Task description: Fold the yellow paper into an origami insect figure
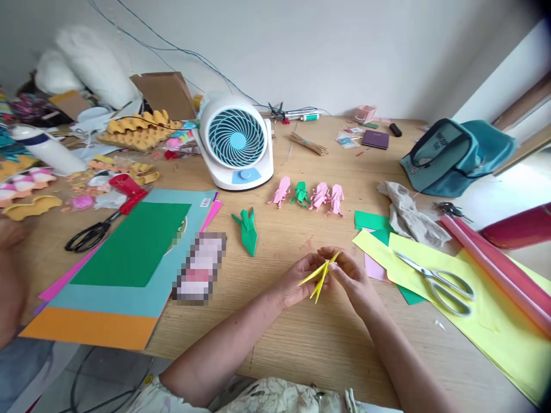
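Observation:
Between my two hands, just above the wooden table, is a yellow origami piece [321, 274] with several thin pointed flaps spreading downward and sideways. My left hand [300, 280] is closed on its left side, with some fingers hidden behind the paper. My right hand [348, 274] pinches its upper right part between thumb and fingers. Beyond them stand small folded paper figures: a pink one [282, 191], a green one [301, 194] and two more pink ones [319, 196] [337, 199]. A partly folded green origami piece [248, 232] lies to the left of my hands.
Scissors [430, 275] lie on yellow paper sheets [486, 310] at right. A blurred phone [200, 267] and stacked coloured sheets [133, 246] are at left. Behind are a white fan [239, 143] and a teal bag [451, 155]. Another person's arm [11, 275] rests at the left edge.

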The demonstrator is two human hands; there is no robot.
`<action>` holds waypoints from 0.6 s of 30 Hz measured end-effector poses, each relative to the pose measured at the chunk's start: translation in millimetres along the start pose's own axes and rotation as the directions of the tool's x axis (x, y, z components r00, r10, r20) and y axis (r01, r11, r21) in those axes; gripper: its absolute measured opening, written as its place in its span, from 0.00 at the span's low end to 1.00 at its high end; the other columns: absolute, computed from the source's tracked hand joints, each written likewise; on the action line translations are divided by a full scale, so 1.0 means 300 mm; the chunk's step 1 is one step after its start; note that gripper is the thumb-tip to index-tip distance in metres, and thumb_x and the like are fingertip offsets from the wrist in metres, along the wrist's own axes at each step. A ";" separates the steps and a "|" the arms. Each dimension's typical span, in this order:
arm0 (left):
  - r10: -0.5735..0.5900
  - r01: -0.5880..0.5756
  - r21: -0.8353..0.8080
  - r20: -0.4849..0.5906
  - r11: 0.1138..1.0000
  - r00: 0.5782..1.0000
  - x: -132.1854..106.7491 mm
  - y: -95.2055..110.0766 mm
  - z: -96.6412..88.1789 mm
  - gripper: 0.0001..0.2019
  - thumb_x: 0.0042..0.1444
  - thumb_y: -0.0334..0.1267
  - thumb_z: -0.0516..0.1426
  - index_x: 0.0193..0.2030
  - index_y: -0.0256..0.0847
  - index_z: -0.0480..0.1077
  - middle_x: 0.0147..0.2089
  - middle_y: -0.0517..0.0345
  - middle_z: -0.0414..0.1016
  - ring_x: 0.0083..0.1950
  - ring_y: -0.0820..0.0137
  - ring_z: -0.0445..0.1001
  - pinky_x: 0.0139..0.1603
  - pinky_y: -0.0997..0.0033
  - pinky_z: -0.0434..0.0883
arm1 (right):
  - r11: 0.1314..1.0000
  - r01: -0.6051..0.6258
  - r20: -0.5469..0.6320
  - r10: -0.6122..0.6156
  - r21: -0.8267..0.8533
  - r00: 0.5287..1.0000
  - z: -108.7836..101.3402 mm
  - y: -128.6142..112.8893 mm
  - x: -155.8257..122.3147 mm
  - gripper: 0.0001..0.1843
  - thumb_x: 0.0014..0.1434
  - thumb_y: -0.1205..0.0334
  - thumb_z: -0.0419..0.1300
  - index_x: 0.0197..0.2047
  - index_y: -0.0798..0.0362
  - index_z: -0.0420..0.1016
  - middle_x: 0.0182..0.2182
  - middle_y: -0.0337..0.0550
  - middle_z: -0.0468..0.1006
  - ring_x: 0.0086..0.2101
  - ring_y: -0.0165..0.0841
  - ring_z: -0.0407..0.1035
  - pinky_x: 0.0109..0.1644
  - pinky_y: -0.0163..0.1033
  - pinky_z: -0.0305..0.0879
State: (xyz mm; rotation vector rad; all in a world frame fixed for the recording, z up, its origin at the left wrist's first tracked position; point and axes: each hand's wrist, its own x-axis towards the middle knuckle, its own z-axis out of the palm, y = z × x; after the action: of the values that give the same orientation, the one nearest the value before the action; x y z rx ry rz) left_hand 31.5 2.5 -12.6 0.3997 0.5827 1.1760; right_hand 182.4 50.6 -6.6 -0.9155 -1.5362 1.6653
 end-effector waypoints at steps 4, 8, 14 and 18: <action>-0.087 0.087 0.000 0.022 0.996 0.996 -0.006 0.003 0.004 0.19 0.57 0.37 0.63 0.55 0.38 0.74 0.52 0.48 0.77 0.39 0.70 0.76 0.42 0.71 0.72 | 0.999 0.017 -0.049 -0.015 0.050 0.999 0.010 -0.007 0.000 0.16 0.55 0.48 0.68 0.41 0.49 0.75 0.31 0.39 0.75 0.31 0.32 0.68 0.34 0.36 0.68; -0.057 0.058 0.008 -0.038 0.998 0.998 0.005 -0.001 -0.014 0.16 0.59 0.43 0.60 0.47 0.33 0.77 0.50 0.42 0.79 0.46 0.61 0.77 0.46 0.63 0.74 | 0.996 0.042 -0.130 -0.031 0.079 0.991 0.002 -0.015 0.003 0.18 0.51 0.48 0.71 0.36 0.50 0.73 0.29 0.37 0.71 0.30 0.30 0.65 0.30 0.33 0.64; -0.148 0.155 0.118 -0.069 0.981 0.987 -0.003 0.047 -0.045 0.37 0.60 0.66 0.49 0.49 0.29 0.77 0.46 0.36 0.80 0.44 0.54 0.79 0.45 0.56 0.75 | 0.993 0.045 -0.125 -0.031 0.109 0.992 -0.016 0.001 0.014 0.18 0.51 0.46 0.70 0.36 0.50 0.73 0.28 0.37 0.71 0.27 0.30 0.64 0.28 0.34 0.63; -0.023 0.062 0.462 -0.090 0.885 0.996 -0.019 0.080 -0.044 0.28 0.54 0.60 0.61 0.46 0.35 0.79 0.43 0.46 0.82 0.43 0.61 0.78 0.41 0.67 0.74 | 0.997 0.052 -0.065 -0.049 0.053 0.997 -0.014 0.013 0.015 0.17 0.52 0.47 0.70 0.36 0.49 0.73 0.27 0.37 0.70 0.27 0.30 0.63 0.30 0.36 0.62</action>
State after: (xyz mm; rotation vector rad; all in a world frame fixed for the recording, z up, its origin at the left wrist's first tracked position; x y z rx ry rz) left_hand 4.0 5.2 -7.9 0.7462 0.9472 1.0059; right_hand 183.6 56.3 -11.0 -0.8854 -1.4532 1.6195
